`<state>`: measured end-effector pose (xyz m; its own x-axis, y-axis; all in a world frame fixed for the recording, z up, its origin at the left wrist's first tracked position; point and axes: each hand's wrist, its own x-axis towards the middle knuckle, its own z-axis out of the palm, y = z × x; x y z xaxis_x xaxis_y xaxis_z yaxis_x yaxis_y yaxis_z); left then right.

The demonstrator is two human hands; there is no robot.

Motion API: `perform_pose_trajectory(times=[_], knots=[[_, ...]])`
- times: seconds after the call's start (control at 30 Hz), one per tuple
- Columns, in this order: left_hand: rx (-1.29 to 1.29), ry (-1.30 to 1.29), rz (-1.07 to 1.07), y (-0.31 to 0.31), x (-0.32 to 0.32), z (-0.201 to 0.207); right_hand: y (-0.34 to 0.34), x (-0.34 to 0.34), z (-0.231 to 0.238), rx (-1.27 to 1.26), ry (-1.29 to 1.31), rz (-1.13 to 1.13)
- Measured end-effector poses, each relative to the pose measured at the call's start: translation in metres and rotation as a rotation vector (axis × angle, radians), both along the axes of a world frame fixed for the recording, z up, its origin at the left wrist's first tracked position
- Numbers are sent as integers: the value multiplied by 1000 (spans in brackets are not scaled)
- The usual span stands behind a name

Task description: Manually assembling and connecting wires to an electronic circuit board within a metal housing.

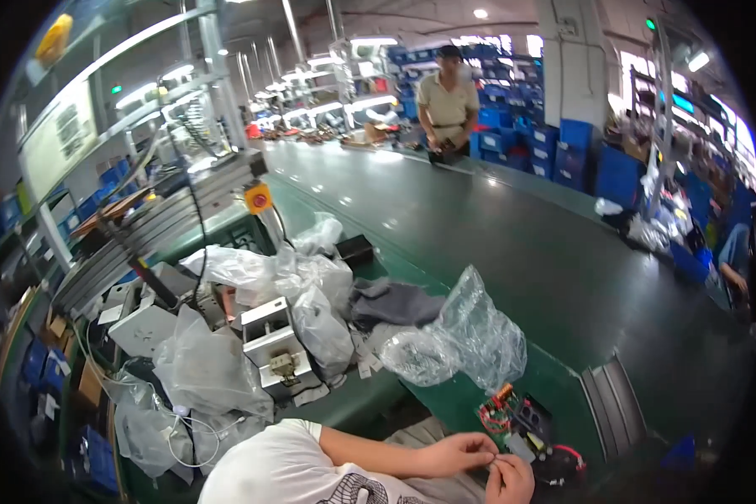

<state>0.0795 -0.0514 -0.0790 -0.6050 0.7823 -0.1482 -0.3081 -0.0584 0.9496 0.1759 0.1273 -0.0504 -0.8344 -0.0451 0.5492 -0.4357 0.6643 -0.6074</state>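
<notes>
My left hand [464, 454] and my right hand [510, 480] meet at the bottom of the view, fingertips pinched together on a small thin part [492, 459] that is too small to make out. Just above them lies a green circuit board [502, 412] with red and coloured wires, joined to a black box [536, 424]. A crumpled clear plastic bag [466, 340] lies beyond the board on the green bench edge.
A wide green conveyor belt [479, 227] runs away ahead. On the left are white metal housings [277, 349] among clear bags, a grey cloth [395, 302] and a yellow box with a red button [259, 199]. A person in a beige shirt [448, 105] stands far off by blue crates [575, 151].
</notes>
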Motion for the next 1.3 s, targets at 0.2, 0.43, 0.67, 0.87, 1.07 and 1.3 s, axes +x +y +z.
perform_pose_trajectory(times=[0.2,0.43,0.67,0.87,1.07,1.3], knots=[[-142,182,52,-25,-14,28,-9,-10,20,25,-45,27],[-73,-140,-37,-16,-7,29,0,11,2,49,6,19],[-180,-102,-137,-8,-19,46,12,8,3,-27,14,62],[-295,182,-201,-9,-23,42,19,7,3,-9,-23,66],[-181,163,65,-23,-36,33,32,19,31,6,-11,9],[-166,-84,211,4,-74,69,102,-29,90,-254,-312,-222]])
